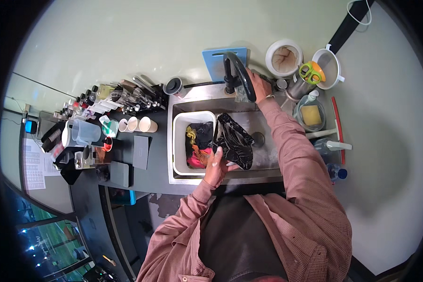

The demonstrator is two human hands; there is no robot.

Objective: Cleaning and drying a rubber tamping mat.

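Note:
My left hand [216, 167] grips the lower edge of a limp black cloth [234, 141] streaked with white suds. The cloth hangs over the sink basin [268, 120], beside the right wall of a white plastic tub [177, 144]. Inside that tub lie wet cloths [201, 158] in black, yellow, orange and pink. My right hand [260, 86] reaches behind the spout of the black faucet [245, 75], at the sink's back rim. Its fingertips are partly hidden, so I cannot tell what they touch.
Behind the faucet leans a blue cutting board [211, 63]. To the right stand a steel canister [299, 88] with green-handled scissors, a yellow sponge [311, 115] and a squeegee [338, 130]. Paper cups [148, 124] and a cutlery rack [158, 98] occupy the left counter.

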